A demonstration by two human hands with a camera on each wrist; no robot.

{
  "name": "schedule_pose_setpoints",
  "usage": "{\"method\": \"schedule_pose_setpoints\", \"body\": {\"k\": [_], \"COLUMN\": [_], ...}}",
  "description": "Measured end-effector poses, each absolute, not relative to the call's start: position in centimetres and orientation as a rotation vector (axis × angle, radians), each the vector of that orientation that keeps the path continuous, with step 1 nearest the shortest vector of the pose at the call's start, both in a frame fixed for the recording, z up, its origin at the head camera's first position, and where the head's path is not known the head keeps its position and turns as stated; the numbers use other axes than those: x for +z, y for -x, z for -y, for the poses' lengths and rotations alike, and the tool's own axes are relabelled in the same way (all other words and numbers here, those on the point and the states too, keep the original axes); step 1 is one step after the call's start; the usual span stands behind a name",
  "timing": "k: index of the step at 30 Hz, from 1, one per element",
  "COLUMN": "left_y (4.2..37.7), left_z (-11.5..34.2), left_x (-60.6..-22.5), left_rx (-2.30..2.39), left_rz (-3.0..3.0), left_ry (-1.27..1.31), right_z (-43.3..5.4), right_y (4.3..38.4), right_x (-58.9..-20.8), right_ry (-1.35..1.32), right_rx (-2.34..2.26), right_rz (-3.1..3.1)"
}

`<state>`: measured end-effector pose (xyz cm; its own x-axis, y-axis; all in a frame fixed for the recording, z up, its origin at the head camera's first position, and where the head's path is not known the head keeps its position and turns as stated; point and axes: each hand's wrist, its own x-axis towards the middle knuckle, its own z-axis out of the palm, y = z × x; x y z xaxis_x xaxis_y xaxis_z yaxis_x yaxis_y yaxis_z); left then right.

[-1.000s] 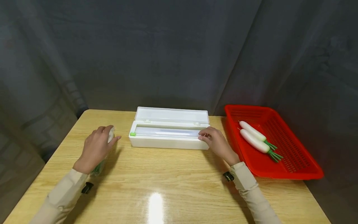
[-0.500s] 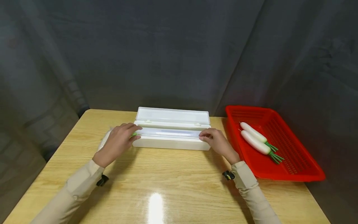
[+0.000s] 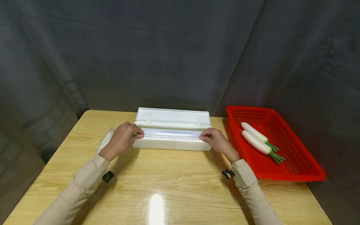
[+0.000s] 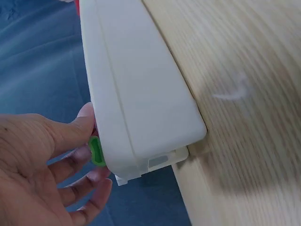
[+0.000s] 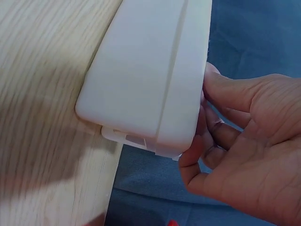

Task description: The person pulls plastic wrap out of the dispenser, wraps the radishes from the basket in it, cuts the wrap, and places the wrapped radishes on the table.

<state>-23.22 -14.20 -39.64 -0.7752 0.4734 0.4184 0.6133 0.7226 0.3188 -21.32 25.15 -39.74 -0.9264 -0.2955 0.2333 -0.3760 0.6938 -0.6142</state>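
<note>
A white cling film dispenser box (image 3: pixel 171 144) stands at the back middle of the table, its lid (image 3: pixel 172 115) tipped back. Inside lies a shiny roll of cling film (image 3: pixel 171 133). My left hand (image 3: pixel 120 140) is at the box's left end, thumb and forefinger pinching the film's edge. Beside those fingers, the left wrist view shows a green slide cutter (image 4: pixel 97 151). At the other end my right hand (image 3: pixel 219 143) pinches the film; its fingertips are partly hidden behind the box wall in the right wrist view. A film-wrapped white radish (image 3: pixel 105 141) lies partly hidden behind my left hand.
On the right, a red plastic basket (image 3: pixel 303 150) holds two white radishes (image 3: pixel 256 142) with green stems. Bare wooden table (image 3: pixel 168 175) spreads in front of the box. A dark curtain (image 3: pixel 168 56) hangs close behind the table's back edge.
My left hand has moved right, from the wrapped radish to the box's left end, and now pinches the film there. The right hand has stayed almost in place.
</note>
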Motion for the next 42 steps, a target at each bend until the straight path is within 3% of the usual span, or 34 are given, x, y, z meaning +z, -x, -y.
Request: {"method": "schedule_pose_setpoints", "body": {"k": [9, 42], "left_y": [23.4, 23.6], "left_z": [14.2, 12.7], "left_x": [-39.2, -41.3], "left_rx": [-0.835, -0.646], "left_rz": [2.737, 2.507], "left_ry": [0.727, 0.747], "right_z": [-24.9, -24.2], "right_y": [21.1, 20.2], "right_x": [-40.1, -41.9], "right_ry": [-0.492, -0.502], "right_rx": [1.004, 0.883], "right_rz": [2.769, 2.576]}}
